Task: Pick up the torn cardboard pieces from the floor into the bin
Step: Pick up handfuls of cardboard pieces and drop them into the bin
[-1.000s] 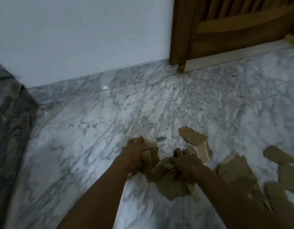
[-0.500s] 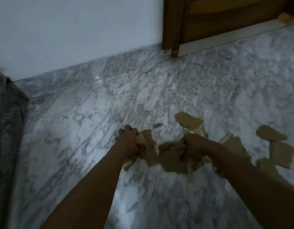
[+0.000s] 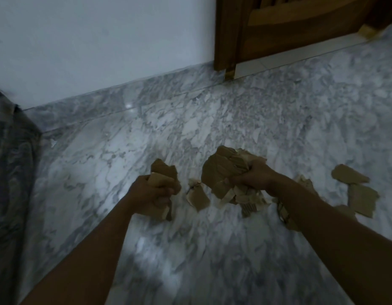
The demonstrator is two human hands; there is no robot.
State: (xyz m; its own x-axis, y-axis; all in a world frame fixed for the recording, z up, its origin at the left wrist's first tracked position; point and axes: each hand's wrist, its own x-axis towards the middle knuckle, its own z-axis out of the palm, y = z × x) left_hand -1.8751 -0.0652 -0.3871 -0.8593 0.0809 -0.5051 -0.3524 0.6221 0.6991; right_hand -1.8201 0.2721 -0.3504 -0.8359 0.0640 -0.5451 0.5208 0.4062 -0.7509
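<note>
A grey-veined marble floor (image 3: 102,172) is seen across most of the view; it is bounded at the back by a white wall (image 3: 80,40) and a wooden door (image 3: 289,25); a patterned grey cloth (image 3: 8,161) is seen at the left edge. A large bundle of torn cardboard pieces (image 3: 221,170) is gripped by the right hand (image 3: 254,179), the fingers being curled tightly round it; a smaller bundle (image 3: 163,172) is clutched in the left hand (image 3: 153,192), the fingers likewise closed round it. Further cardboard is left lying on the floor; two flat pieces (image 3: 362,200) are seen beyond the right arm; a small scrap (image 3: 198,195) is seen between the hands.
</note>
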